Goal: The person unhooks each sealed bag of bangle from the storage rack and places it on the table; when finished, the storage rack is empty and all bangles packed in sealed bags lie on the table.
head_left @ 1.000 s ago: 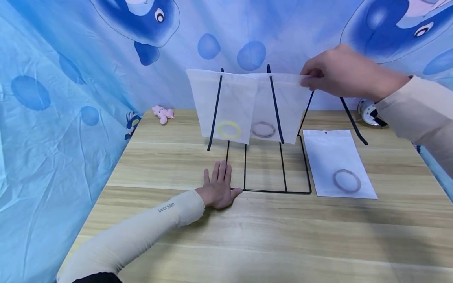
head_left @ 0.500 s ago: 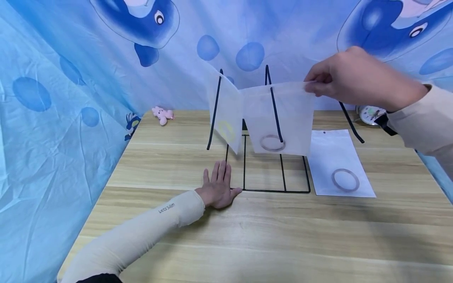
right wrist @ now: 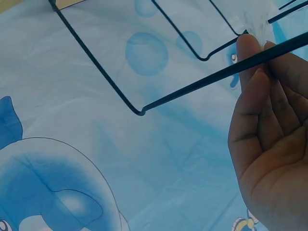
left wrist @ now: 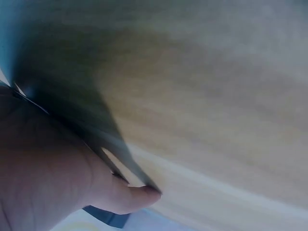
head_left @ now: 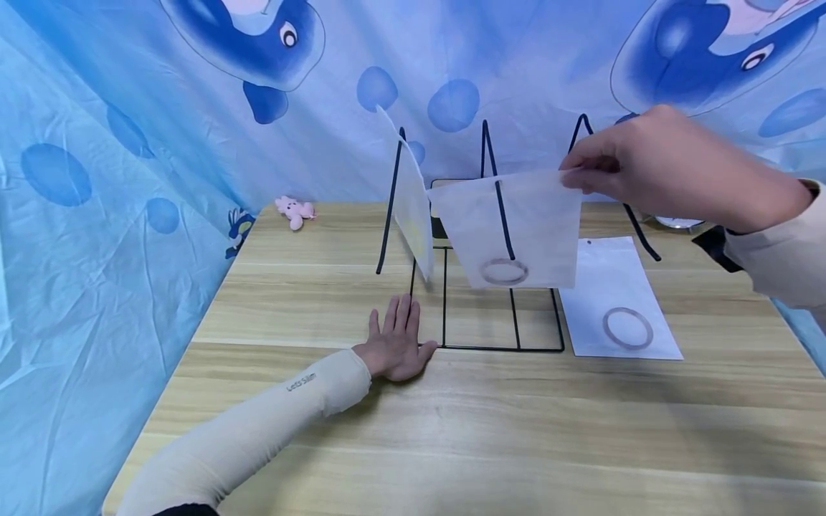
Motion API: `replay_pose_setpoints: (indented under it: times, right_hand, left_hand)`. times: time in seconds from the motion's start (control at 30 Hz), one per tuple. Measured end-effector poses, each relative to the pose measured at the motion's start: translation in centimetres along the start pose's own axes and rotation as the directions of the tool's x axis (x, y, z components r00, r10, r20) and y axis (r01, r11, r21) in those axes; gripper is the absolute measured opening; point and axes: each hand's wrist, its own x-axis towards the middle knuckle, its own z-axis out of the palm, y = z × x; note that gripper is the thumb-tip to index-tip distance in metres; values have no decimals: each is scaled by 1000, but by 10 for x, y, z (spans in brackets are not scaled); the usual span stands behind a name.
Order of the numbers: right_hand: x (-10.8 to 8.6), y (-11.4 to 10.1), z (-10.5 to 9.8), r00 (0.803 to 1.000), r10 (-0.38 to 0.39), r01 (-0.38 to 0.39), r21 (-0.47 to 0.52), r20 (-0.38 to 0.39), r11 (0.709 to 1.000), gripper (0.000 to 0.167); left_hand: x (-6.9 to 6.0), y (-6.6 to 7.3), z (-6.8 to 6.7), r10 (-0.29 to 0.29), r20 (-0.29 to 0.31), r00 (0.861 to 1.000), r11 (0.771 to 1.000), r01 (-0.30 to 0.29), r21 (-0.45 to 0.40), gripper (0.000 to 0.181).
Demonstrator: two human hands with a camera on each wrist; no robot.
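Observation:
A black wire rack (head_left: 497, 348) with three upright hooks stands on the wooden table. My left hand (head_left: 396, 352) lies flat, fingers straight, over the front left corner of its base; the left wrist view shows the thumb (left wrist: 115, 192). At the middle hook, my right hand (head_left: 665, 168) pinches the upper right corner of a translucent white bag (head_left: 535, 222) between thumb and fingers. The hook passes through the bag's top, and a brownish ring shows inside. Another white bag (head_left: 413, 208) hangs edge-on from the left hook. In the right wrist view only a bit of bag (right wrist: 257, 19) shows.
A third white bag (head_left: 600, 279) containing a ring lies flat right of the rack. A pink toy (head_left: 295, 212) sits at the table's back left. A clock (head_left: 677, 222), mostly hidden by my right arm, is at the back right. Blue patterned cloth hangs behind.
My right hand has moved right and down, drawing the bag forward along the middle hook. The left bag has swung edge-on. My left hand has stayed in place.

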Motion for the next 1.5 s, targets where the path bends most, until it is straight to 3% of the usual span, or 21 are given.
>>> replay_pose_setpoints:
  times: [0.23, 0.57, 0.67, 0.87, 1.17, 1.3, 1.5]
  right_hand:
    - [-15, -3, -1, 996, -69, 68, -10, -54, 998, 10]
    - [-31, -14, -1, 995, -64, 62, -23, -72, 998, 11]
    - [-35, -17, 0, 995, -62, 61, -11, -75, 998, 13]
    - [-44, -16, 4, 978, -161, 158, -33, -136, 987, 18]
    - [-70, 3, 21, 990, -69, 62, -60, -120, 996, 25]
    - [-80, -2, 19, 988, -86, 82, -40, -128, 996, 31]
    - [-92, -12, 11, 972, -108, 106, -24, -209, 994, 27]
  left_hand:
    - [-3, 0, -4, 35, 11, 999, 999, -35, -39, 82]
    - [-6, 0, -8, 43, -15, 999, 999, -44, -30, 81]
    - [-3, -1, -4, 34, 5, 999, 999, -34, -25, 82]
    - [4, -4, 1, 28, 15, 999, 1000, -28, -12, 82]
    - [-4, 1, -7, 42, 1, 999, 999, -42, -14, 82]
    - [0, -1, -5, 33, 27, 999, 999, -33, -16, 83]
    - [9, -3, 1, 19, 39, 999, 1000, -19, -5, 84]
